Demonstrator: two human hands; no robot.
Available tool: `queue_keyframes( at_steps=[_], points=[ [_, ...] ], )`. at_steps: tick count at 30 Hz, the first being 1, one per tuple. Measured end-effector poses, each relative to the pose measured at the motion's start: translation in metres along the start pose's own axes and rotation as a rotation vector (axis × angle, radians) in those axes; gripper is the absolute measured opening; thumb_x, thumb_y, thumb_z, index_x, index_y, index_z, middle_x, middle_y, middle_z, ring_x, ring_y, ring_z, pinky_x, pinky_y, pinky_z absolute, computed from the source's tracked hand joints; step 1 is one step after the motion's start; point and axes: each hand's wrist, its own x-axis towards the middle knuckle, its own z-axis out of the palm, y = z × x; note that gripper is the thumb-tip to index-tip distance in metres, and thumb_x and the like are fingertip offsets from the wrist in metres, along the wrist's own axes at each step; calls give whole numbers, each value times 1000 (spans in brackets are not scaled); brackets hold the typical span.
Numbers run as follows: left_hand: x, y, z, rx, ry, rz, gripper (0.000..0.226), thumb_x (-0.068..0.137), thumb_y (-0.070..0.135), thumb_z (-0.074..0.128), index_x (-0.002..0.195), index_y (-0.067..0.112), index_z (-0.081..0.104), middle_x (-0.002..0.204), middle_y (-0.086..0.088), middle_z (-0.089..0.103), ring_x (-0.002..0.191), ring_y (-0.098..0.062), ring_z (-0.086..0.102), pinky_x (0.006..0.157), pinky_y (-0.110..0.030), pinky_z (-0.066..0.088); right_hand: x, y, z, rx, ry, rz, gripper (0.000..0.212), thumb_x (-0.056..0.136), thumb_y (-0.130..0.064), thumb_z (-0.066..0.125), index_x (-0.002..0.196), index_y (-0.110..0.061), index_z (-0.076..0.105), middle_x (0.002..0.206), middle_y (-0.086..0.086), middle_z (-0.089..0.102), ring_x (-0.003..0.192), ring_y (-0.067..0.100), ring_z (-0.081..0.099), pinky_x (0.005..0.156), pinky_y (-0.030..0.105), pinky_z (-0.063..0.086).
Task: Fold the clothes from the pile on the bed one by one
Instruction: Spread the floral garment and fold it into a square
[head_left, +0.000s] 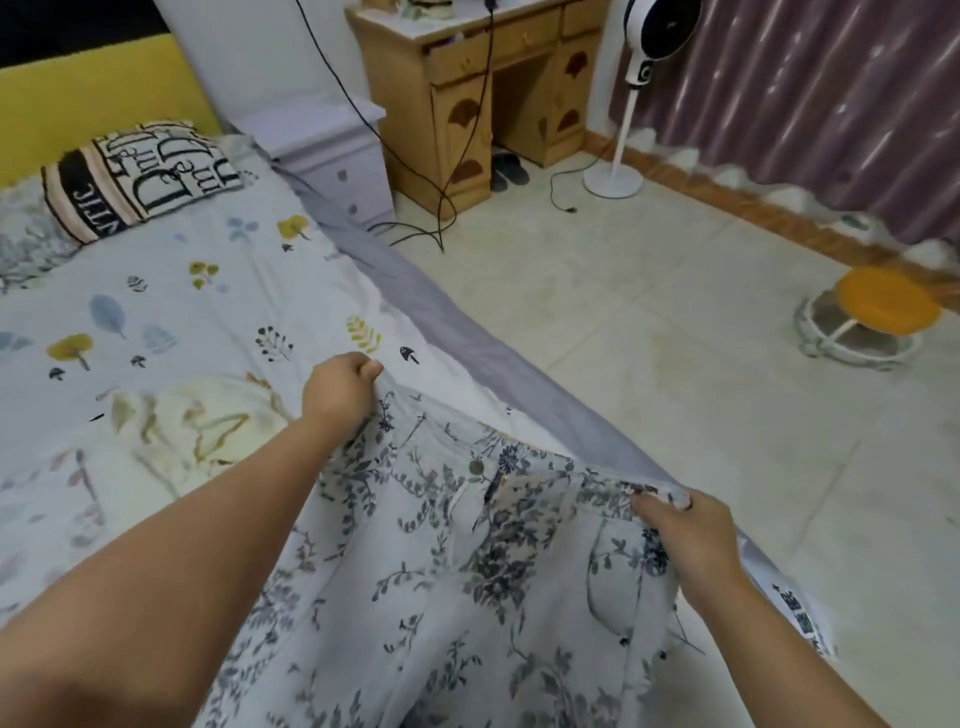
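A pair of white trousers with a grey-blue floral print (467, 566) is spread between my hands over the near right edge of the bed (182, 312). The waistband, with a metal button and open fly, faces away from me. My left hand (340, 387) grips the waistband's left end, fingers curled round the fabric. My right hand (680, 525) pinches the waistband's right end near the bed's edge. The legs run down toward me and out of the frame. No pile of clothes is in view.
A lettered pillow (140, 174) lies at the head of the bed by the yellow headboard. Beyond stand a pale nightstand (337, 161), a wooden desk (483, 93) with trailing cables, and a standing fan (628, 98). An orange-topped stool (872, 317) sits on the tiled floor.
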Motion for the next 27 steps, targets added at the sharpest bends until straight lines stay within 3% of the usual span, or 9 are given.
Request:
queue_keyframes(
  at_steps=[4,6,9,12,16,18,21,23,27],
  points=[
    [33,6,51,-65,73,-22,29,98,22,43,95,1,63,90,-20,65,84,-31,56,68,-31,36,54,19,12,-66,112,-85,20,80,-12,67,73,-5,50,69,16,53,62,23,47,61,31,33],
    [38,-4,80,1,9,-39,31,98,24,45,114,2,59,110,-21,62,100,-36,56,79,-36,42,71,38,24,-166,99,-53,19,85,-18,65,91,-4,53,75,12,54,63,23,47,62,32,36],
    [25,-31,122,171,-199,-100,44,94,25,52,132,3,47,132,-23,49,120,-38,46,98,-40,38,78,72,40,-301,36,110,45,88,-25,62,125,-7,43,100,11,56,87,28,55,72,33,41],
    [-1,-58,159,264,-352,-121,39,89,26,59,120,3,51,124,-20,53,111,-35,51,93,-39,43,73,105,48,-387,9,217,57,89,-27,59,135,-2,35,126,19,52,109,36,53,83,36,42],
    [-27,-72,191,349,-424,-156,49,88,32,59,125,5,42,131,-22,39,114,-39,44,93,-45,43,70,128,52,-500,-5,205,58,89,-27,59,134,-1,33,126,22,50,108,35,53,76,33,38],
    [-30,-74,200,483,-433,-95,31,91,21,48,115,1,45,124,-25,45,106,-41,47,85,-45,46,73,130,53,-553,-37,187,53,90,-24,58,132,-2,34,120,20,55,98,32,56,71,31,37],
    [-27,-73,204,403,-385,-34,15,95,15,40,90,6,50,95,-17,60,82,-32,54,65,-37,42,82,128,48,-725,-79,145,38,91,-19,54,123,-2,42,112,19,59,94,32,58,69,31,40],
    [-29,-71,203,306,-281,11,19,95,13,40,77,9,45,78,-10,55,72,-28,49,57,-32,32,89,122,44,-814,-16,100,25,92,-14,50,114,-2,49,106,19,61,93,33,58,67,31,40],
    [-38,-61,205,225,-7,294,12,88,5,55,98,0,61,97,-16,57,83,-28,51,65,-30,40,99,110,57,-862,127,-266,29,88,-10,57,116,-3,53,112,17,55,106,33,47,82,38,39]
  ],
)
